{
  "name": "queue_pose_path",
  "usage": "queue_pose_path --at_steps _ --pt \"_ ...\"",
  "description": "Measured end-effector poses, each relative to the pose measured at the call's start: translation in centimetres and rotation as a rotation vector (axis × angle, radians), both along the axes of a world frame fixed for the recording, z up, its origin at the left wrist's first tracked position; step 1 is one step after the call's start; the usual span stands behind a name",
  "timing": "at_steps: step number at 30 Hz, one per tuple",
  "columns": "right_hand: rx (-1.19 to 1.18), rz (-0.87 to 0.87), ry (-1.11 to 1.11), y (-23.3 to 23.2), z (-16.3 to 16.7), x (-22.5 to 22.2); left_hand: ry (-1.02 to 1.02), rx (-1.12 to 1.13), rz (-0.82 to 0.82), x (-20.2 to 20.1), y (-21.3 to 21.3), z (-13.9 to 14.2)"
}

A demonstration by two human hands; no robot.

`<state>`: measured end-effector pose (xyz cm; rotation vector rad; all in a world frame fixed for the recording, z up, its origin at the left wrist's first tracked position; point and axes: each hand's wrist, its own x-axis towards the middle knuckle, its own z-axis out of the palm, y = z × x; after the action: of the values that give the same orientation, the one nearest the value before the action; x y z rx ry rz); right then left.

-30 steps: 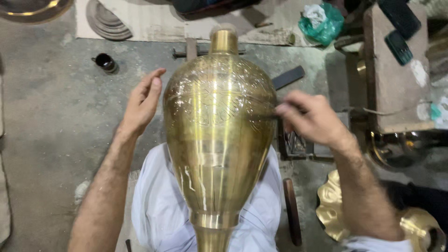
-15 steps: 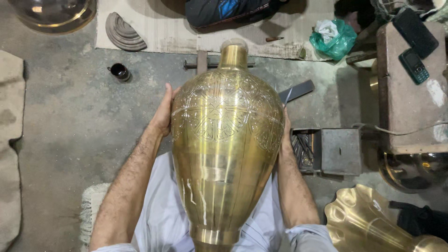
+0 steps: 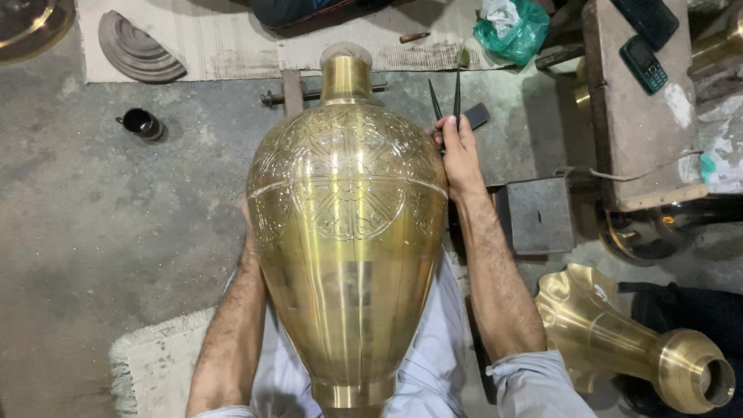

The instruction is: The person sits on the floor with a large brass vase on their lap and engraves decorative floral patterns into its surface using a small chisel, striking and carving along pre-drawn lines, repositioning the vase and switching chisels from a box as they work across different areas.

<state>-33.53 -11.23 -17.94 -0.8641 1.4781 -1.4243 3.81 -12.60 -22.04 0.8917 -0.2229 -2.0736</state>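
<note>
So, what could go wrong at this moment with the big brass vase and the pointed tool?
The right hand holds a pointed compass tool against the brass vase; a slip could probably scratch the engraved band. The left hand is hidden behind the vase, so its grip is unclear; the vase, lying on the lap, might roll toward the brass stand.

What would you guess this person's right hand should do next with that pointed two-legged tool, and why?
Probably bring the dividers down onto the engraved band of the brass vase. The right hand holds them with their points up and away from the metal, beside the vase's shoulder, while the left hand, mostly hidden behind the vase, steadies the other side.
</note>
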Motion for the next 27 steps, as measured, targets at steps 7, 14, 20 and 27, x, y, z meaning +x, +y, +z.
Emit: queue_pose_path --at_steps 7,14,20,27 --pt "-0.016 0.032 -0.041 -1.6 1.3 0.7 -0.064 0.019 -0.044 -2.1 1.2 1.3" --pt "-0.016 0.049 0.038 -2.1 0.9 0.7 -0.287 0.019 -0.047 -2.4 1.4 1.8" --pt "-0.284 0.168 0.365 5.0 7.6 -0.6 -0.618 -0.059 0.233 4.3 1.9 2.1" --pt "-0.276 0.358 0.521 17.2 15.5 -1.0 -0.659 -0.484 0.257 8.8 7.3 10.2"
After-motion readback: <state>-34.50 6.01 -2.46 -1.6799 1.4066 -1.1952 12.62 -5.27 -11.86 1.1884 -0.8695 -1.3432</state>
